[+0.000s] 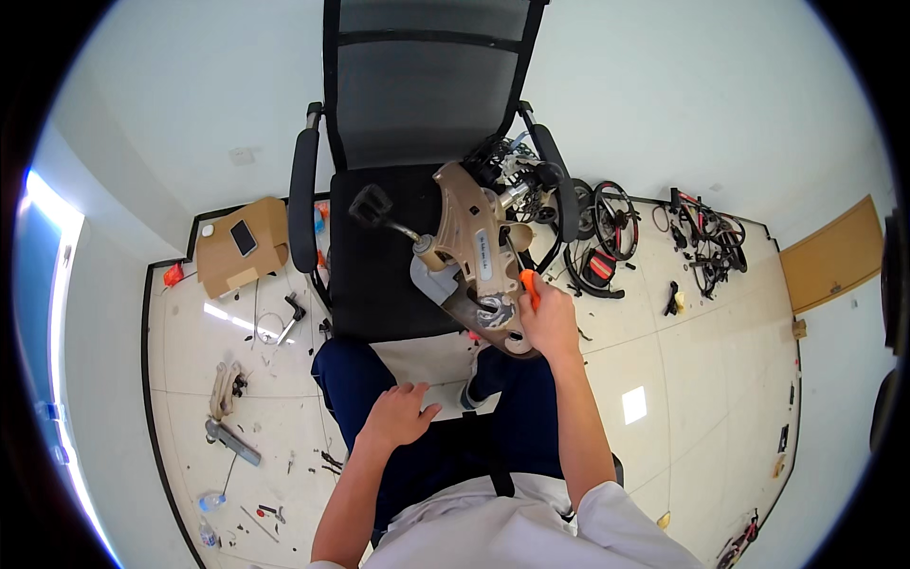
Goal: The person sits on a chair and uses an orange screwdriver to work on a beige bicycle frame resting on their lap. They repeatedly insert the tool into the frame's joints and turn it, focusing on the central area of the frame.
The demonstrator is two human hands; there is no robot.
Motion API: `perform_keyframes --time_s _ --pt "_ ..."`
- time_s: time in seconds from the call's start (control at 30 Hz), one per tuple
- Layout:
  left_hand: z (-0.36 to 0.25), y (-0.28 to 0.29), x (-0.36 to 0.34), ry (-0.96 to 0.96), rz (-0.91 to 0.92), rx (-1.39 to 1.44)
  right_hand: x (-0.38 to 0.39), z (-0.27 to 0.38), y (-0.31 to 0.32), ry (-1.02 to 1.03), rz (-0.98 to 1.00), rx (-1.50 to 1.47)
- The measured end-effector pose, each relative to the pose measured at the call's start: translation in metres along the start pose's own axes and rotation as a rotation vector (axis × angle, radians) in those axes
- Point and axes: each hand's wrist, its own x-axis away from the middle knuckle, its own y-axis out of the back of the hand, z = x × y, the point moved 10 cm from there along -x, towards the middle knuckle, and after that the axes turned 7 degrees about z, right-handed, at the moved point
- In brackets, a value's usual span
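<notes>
On the black office chair's seat (pixel 365 294) lies a tan bicycle frame part (pixel 464 213), tilted toward my right knee. A black pedal (pixel 370 204) on a metal crank sticks out from its left side, beside a grey cover (pixel 433 282). My right hand (pixel 552 322) is closed round an orange-handled screwdriver (pixel 529 284) at the right edge of the frame part; its shaft points up along that edge, and its tip is hard to make out. Resting over my left thigh, my left hand (pixel 402 415) has its thumb spread and holds nothing.
Chair armrests (pixel 303 199) flank the seat. A cardboard box (pixel 246 256) with a phone stands on the floor at left. Nearer lie loose metal parts (pixel 227 389), a hammer-like tool (pixel 232 441) and bottles (pixel 210 503). Wheels (pixel 616 218) and bicycle parts (pixel 711 242) sit along the far right wall.
</notes>
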Motion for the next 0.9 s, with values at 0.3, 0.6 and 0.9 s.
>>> perform_keyframes --time_s 0.3,0.6,0.9 --pt "-0.001 0.001 -0.002 0.032 0.045 0.01 0.005 0.004 -0.001 0.035 -0.064 0.03" --pt "-0.002 0.001 -0.001 0.01 0.023 -0.001 -0.007 -0.029 0.005 -0.087 0.036 -0.294" --pt "0.002 -0.001 -0.001 0.003 0.006 0.005 -0.01 -0.043 -0.007 -0.073 0.035 -0.345"
